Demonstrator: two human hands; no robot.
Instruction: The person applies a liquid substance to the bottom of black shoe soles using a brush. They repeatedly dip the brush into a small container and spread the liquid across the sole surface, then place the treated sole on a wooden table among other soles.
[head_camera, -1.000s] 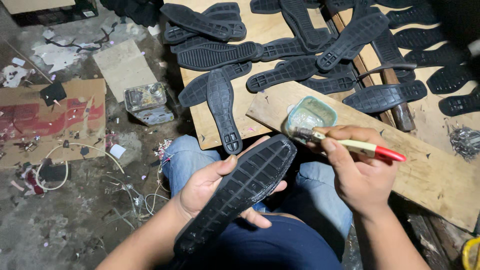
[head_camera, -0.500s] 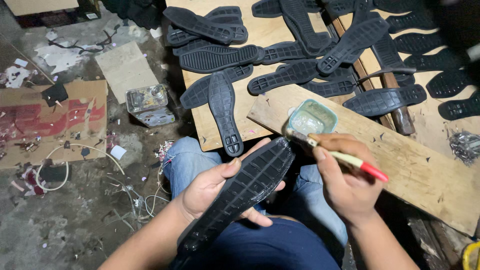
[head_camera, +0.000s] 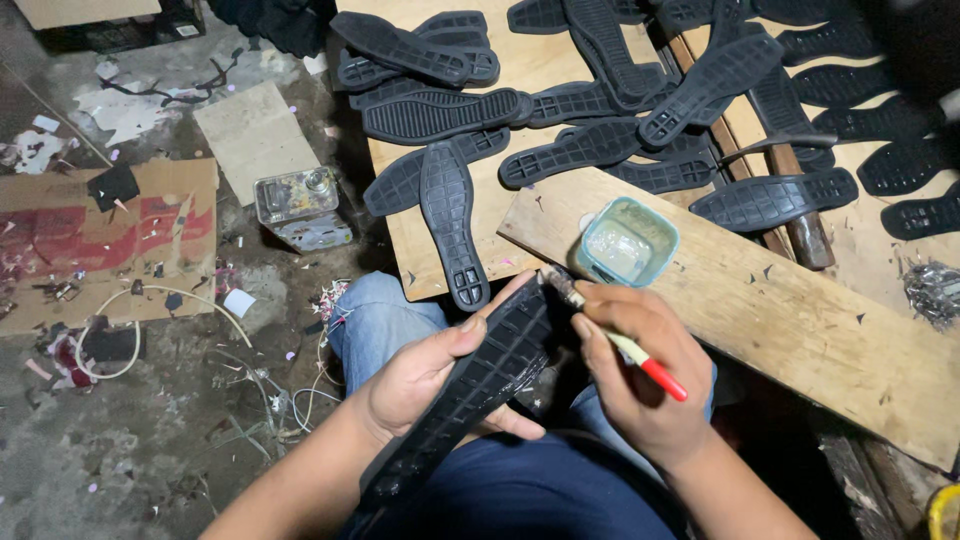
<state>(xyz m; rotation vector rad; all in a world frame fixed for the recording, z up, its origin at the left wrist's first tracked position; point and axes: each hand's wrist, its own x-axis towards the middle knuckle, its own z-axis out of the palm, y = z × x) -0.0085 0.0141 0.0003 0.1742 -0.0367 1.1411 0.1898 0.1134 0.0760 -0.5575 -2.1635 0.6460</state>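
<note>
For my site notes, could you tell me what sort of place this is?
Probably a small shoemaking workshop: many black rubber soles lie on wooden boards, the left hand holds a sole, and the right hand holds a brush near a paste tub.

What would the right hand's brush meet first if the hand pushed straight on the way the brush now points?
Probably the black sole in the left hand: the brush in the right hand has its bristles at the sole's upper end, though contact is unclear.
</note>
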